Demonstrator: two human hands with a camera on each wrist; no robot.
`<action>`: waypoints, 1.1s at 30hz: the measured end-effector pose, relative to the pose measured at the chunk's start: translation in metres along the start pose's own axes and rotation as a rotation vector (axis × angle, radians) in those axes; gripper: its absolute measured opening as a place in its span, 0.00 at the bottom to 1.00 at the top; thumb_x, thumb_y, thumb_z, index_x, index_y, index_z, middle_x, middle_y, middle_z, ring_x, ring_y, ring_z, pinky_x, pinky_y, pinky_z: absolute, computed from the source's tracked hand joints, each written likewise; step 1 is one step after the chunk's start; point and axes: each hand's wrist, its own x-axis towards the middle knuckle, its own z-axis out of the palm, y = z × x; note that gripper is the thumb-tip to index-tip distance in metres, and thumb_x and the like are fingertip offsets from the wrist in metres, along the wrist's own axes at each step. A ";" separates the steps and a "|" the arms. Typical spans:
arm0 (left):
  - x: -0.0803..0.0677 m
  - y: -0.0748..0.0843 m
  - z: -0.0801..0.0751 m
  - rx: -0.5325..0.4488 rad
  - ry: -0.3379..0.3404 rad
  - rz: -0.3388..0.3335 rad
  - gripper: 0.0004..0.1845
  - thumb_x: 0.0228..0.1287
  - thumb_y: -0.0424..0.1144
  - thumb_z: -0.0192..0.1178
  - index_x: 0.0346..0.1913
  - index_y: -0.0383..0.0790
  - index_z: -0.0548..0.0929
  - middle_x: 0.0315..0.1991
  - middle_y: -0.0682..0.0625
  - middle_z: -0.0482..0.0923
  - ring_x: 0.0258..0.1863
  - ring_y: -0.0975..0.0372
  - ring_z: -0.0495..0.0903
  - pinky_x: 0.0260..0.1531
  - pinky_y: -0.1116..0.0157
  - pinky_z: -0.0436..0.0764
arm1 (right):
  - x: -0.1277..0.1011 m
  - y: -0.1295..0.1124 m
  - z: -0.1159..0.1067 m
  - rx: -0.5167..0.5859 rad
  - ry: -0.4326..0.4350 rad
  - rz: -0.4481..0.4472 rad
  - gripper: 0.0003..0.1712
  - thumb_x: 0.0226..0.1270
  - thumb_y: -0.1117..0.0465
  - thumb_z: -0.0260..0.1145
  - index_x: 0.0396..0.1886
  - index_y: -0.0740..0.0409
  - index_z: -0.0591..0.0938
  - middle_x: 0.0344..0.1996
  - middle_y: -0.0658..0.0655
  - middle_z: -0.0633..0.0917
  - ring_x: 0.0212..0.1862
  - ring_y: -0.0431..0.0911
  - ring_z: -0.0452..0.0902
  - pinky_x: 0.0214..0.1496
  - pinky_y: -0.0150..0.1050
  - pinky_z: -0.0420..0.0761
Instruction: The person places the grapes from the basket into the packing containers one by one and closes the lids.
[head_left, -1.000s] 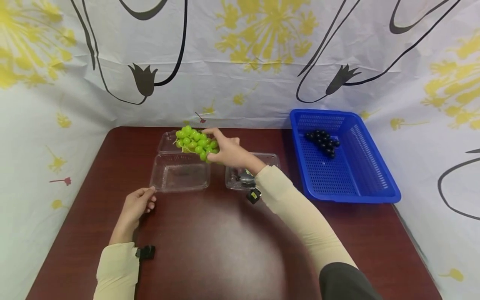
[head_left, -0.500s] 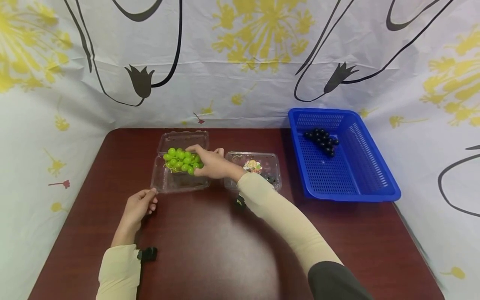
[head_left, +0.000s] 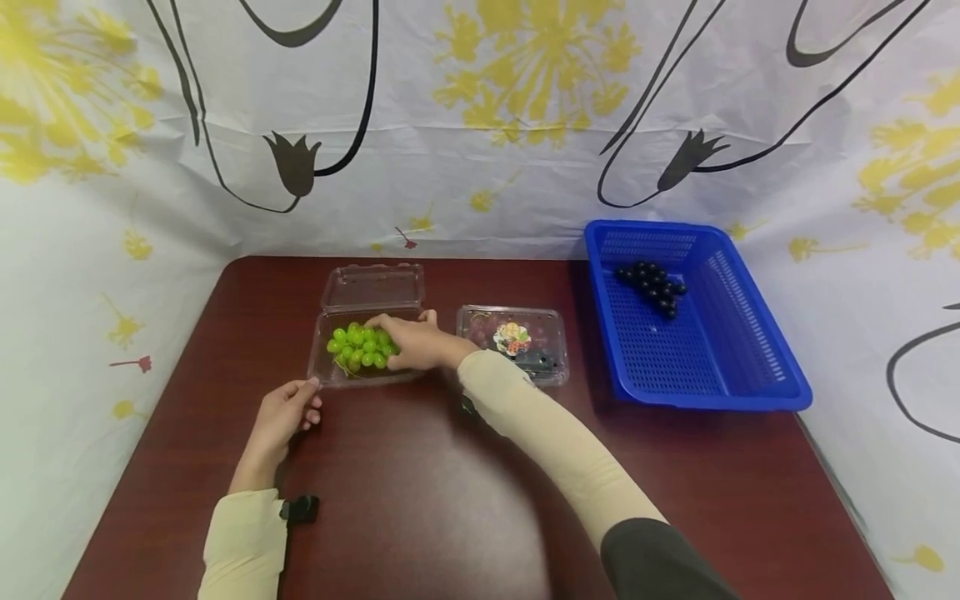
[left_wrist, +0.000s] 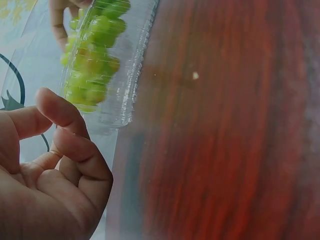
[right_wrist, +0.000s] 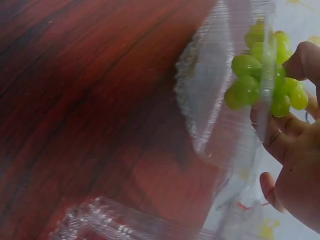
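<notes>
A bunch of green grapes (head_left: 358,347) lies within the base of a clear plastic clamshell box (head_left: 321,367), whose lid (head_left: 375,287) is folded back toward the wall. My right hand (head_left: 418,342) grips the bunch at its right end, thumb and fingers on either side. Through the box wall, the right wrist view shows the grapes (right_wrist: 247,85) between those fingers. At the box's front left corner, my left hand (head_left: 279,423) pinches the rim between thumb and forefinger. In the left wrist view the other fingers of that hand (left_wrist: 60,185) are curled.
To the right stands a second clear box (head_left: 558,333), closed, with a fruit label and dark reddish grapes inside. A blue perforated basket (head_left: 701,404) farther right holds a bunch of black grapes (head_left: 651,287). A patterned cloth wall (head_left: 480,233) borders the brown table (head_left: 420,500).
My right hand has brought the green grapes left and down, from above the clamshell box into its base. The left hand stays at the same corner.
</notes>
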 end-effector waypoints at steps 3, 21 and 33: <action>0.000 0.000 0.001 -0.010 -0.003 -0.004 0.25 0.75 0.50 0.48 0.54 0.28 0.71 0.25 0.61 0.73 0.21 0.71 0.75 0.24 0.71 0.75 | 0.000 0.003 0.004 -0.045 -0.036 0.001 0.41 0.62 0.56 0.65 0.72 0.39 0.57 0.59 0.47 0.76 0.42 0.39 0.74 0.58 0.49 0.51; 0.000 -0.001 0.000 0.044 0.014 -0.006 0.26 0.75 0.53 0.46 0.55 0.30 0.72 0.26 0.62 0.74 0.24 0.72 0.75 0.28 0.70 0.76 | -0.001 0.007 0.006 -0.093 -0.034 -0.052 0.40 0.62 0.65 0.65 0.69 0.29 0.63 0.68 0.42 0.71 0.59 0.40 0.75 0.61 0.56 0.52; -0.003 -0.002 -0.001 0.064 0.005 -0.003 0.27 0.74 0.55 0.46 0.55 0.30 0.72 0.27 0.62 0.75 0.27 0.70 0.75 0.31 0.69 0.76 | 0.001 0.006 0.005 -0.172 -0.047 0.008 0.39 0.69 0.57 0.60 0.72 0.21 0.57 0.69 0.38 0.68 0.58 0.46 0.71 0.65 0.62 0.47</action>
